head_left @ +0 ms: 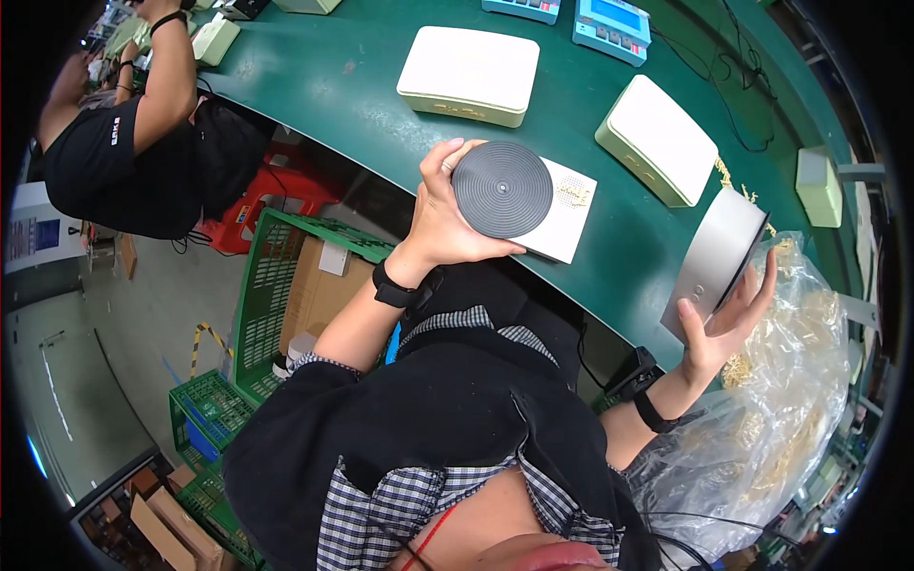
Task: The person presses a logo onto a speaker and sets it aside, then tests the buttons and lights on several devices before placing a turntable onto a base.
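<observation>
Clamped on a white box-shaped device (564, 226), the left grip (440, 217) has its fingers at the far left end and its thumb along the near edge in the head view. Over the left part of that device lies a round dark disc (503, 190) with concentric ridges; I cannot tell whether the two are joined. A dotted patch shows near the other end, with yellowish marks or strands across it. The device is held at the near edge of the green bench (371, 122).

To the right, the right grip (716, 341) is closed on a silver drum (716, 243) with a dark rim: the thumb presses its side near two small round marks, while the other fingers reach around the dark face. The drum is tilted, and I cannot tell whether it touches the bench.

Beyond the hands, a cream box with a white top (468, 68) stands on the bench, and a second cream box (664, 133) sits at an angle between it and the drum. Two blue instruments (612, 29) lie at the far edge. Beside the right forearm bulges a clear plastic bag (776, 419) with yellowish strands. Left of the left forearm is a green crate (257, 314) holding cardboard (303, 295); a co-worker in black (186, 171) is at upper left, beside a red stool (233, 224).
</observation>
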The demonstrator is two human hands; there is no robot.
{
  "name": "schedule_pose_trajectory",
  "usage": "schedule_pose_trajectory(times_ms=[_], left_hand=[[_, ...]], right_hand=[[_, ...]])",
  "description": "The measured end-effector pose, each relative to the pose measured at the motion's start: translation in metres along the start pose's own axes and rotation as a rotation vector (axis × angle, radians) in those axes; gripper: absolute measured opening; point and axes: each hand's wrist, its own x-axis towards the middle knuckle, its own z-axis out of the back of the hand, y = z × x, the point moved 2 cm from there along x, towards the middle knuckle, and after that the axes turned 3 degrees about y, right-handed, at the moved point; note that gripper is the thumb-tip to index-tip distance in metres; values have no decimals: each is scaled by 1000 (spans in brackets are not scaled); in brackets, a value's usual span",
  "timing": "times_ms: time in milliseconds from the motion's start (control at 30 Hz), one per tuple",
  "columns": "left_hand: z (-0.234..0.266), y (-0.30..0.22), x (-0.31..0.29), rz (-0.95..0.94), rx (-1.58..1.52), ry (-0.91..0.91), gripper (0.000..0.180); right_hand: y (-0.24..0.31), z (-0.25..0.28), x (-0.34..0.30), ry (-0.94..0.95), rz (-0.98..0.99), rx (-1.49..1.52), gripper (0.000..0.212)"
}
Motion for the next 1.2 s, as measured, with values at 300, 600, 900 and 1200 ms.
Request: schedule_pose_trajectory(times_ms=[300, 600, 900, 1200], left_hand=[[-1, -1, -1, -3, 23, 2, 125], [-1, 2, -1, 34, -11, 44, 127], [7, -12, 9, -59, 146, 132, 129], [7, -46, 78, -194, 567, 769, 102]], right_hand=[[-3, 2, -1, -15, -22, 46, 112], [-5, 2, 0, -40, -68, 52, 109], [-37, 23, -15, -141, -137, 226, 88], [-51, 71, 55, -157, -441, 576, 59]])
